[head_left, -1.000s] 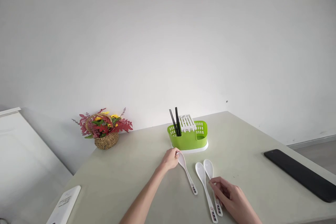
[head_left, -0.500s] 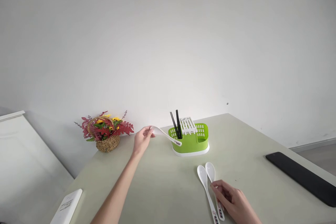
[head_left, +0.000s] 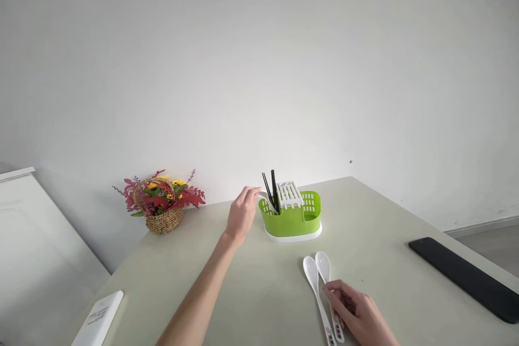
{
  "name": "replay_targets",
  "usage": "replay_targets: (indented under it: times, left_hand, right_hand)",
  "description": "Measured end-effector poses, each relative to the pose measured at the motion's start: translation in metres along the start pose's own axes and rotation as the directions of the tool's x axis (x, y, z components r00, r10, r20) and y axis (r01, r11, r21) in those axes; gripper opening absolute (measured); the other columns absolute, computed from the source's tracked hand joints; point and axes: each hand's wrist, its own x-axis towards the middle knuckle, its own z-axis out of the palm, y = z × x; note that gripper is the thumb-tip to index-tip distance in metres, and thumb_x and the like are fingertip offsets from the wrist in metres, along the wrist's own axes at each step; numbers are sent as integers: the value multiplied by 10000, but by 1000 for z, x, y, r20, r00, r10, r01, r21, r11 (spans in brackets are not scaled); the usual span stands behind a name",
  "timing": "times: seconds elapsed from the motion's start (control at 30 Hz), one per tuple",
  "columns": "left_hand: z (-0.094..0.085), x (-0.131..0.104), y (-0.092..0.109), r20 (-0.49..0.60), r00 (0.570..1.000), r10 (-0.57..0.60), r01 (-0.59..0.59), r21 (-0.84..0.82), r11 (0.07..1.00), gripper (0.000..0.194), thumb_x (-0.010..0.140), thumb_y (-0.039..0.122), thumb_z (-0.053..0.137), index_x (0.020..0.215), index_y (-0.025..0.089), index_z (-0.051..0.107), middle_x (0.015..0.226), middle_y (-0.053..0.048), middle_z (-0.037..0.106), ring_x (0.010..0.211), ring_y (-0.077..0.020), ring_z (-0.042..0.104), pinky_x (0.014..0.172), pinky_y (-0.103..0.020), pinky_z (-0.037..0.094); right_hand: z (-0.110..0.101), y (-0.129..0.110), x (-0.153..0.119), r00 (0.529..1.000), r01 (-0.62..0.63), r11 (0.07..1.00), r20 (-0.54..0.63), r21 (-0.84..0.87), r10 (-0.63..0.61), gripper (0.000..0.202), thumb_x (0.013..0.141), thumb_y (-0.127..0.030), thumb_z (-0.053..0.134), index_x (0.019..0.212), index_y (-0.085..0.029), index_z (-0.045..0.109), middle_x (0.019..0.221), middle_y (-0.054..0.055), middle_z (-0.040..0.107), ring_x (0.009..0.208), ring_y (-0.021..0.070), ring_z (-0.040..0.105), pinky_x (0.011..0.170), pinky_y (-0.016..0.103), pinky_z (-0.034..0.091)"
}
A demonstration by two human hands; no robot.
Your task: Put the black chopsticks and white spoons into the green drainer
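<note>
My left hand (head_left: 242,211) is closed on a white spoon (head_left: 265,196) near its bowl end. The spoon's handle slopes down into the left compartment of a green cutlery holder (head_left: 290,226), beside black chopsticks (head_left: 274,192) that stand in it. Two more white spoons lie side by side on the table in front of the holder, bowls pointing away from me. My right hand (head_left: 352,305) has its fingers closed around the handle of the right spoon (head_left: 323,264). The left spoon (head_left: 311,270) lies untouched. My fingers hide part of the right spoon's handle.
A white slotted rack (head_left: 289,194) sits across the middle of the holder. At the back left stands a wicker basket (head_left: 164,221) of artificial flowers. A long black object (head_left: 466,278) lies at the right, and a white box-like item (head_left: 99,316) at the front left.
My left hand has moved right to the holder, and the held spoon's handle has gone from in front of it into the left compartment. My right hand stays at the right spoon.
</note>
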Motion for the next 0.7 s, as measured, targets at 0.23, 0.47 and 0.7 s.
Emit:
replay_targets:
  times: [0.23,0.47,0.7]
  left_hand:
    - [33,-23,4,205,977,53,-66,58,996,488,950,-34,380,1297,229,600,1198,-59,691,1105,-192,681,905,-325,602]
    - [37,-33,11,212,977,32,-35,13,999,333,1015,122,468,1235,267,672,1138,-26,734,1038,-186,708,879,-316,601]
    - [21,-31,3,238,971,29,-17,-56,998,267,1029,282,531,1253,305,674,1196,-16,741,1061,-184,708,916,-322,584]
  right_hand:
    - [4,-4,-2,998,24,999,-58,23,-22,540,871,-738,479,864,-236,677,588,-52,433,573,136,386,559,241,353]
    - [-3,-2,1,999,2,1000,50,-5,-2,490,895,-691,494,914,-238,680,618,-42,486,592,139,418,573,234,375]
    - [-4,-4,1,998,24,1000,51,-8,-24,476,894,-674,507,907,-236,693,611,-36,501,578,138,418,560,230,386]
